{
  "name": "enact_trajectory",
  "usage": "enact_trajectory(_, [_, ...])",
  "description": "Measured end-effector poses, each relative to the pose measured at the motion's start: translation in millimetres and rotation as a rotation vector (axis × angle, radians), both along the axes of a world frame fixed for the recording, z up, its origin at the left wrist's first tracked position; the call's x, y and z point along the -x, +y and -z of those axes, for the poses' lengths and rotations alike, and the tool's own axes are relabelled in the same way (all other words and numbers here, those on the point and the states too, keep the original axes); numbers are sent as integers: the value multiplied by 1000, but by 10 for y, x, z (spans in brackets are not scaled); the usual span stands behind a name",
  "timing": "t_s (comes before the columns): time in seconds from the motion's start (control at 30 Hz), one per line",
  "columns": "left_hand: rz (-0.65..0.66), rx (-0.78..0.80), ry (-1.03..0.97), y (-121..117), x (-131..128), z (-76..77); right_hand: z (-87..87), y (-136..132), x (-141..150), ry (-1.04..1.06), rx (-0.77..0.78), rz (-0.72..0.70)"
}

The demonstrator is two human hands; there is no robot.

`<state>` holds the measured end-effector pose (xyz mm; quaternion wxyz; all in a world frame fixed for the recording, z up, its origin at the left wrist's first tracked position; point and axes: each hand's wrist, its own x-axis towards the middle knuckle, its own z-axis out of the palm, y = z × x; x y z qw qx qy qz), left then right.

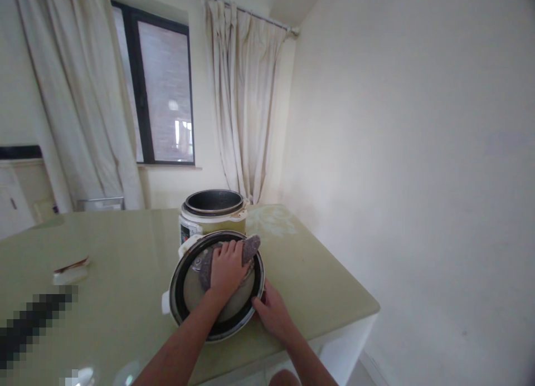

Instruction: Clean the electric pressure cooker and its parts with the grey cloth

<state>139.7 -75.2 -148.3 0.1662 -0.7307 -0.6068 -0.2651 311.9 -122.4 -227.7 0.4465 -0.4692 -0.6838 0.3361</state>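
A round lid (193, 290) of an electric cooker is held tilted on the table, its grey inner face and black sealing ring turned toward me. My left hand (228, 268) presses a grey-purple cloth (251, 249) against that inner face, fingers closed over the cloth. At the lid's lower right edge, my right hand (272, 311) grips the rim, its thumb on the near side. Just behind the lid stands the white and yellow-green cooker body (225, 224), open at the top, with a dark inner pot (213, 201). The lid hides its lower front.
The pale green glossy table (125, 263) has a right edge near the white wall (397, 152). A small whitish packet or box (71, 272) lies on the left. Closer in, a dark pixelated shape (33, 325) cannot be made out. Curtains (251, 96) and a window are behind.
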Motion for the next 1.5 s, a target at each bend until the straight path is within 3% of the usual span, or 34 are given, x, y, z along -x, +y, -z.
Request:
enact_trajectory(0.1, [157,81,9,-15,-94,-11,22,15,-26,-12,9,28])
enact_trajectory(0.2, [339,188,38,-89,-20,2,30,21,-33,-32,-2,21])
enact_trajectory(0.3, [430,292,59,-188,83,19,20,20,-26,-18,15,0])
enact_trajectory(0.47, [435,417,126,-363,280,-2,46,46,-1,3,19,1])
enact_trajectory(0.67, [351,519,279,-508,601,-145,109,80,31,-52,12,79])
enact_trajectory(0.77, [364,545,367,-462,705,-203,87,58,37,-48,2,63])
enact_trajectory(0.9, [332,418,337,-297,762,-210,25,28,50,-100,58,69])
enact_trajectory(1.03, [220,243,309,-148,647,-150,-5,16,61,-84,56,48])
enact_trajectory(1.2, [154,69,242,-18,274,-76,11,25,49,-57,32,26])
enact_trajectory(1.33, [193,105,207,41,27,-55,3,24,27,-118,23,18])
enact_trajectory(1.5, [324,235,186,-25,43,-41,-29,8,25,-243,57,42])
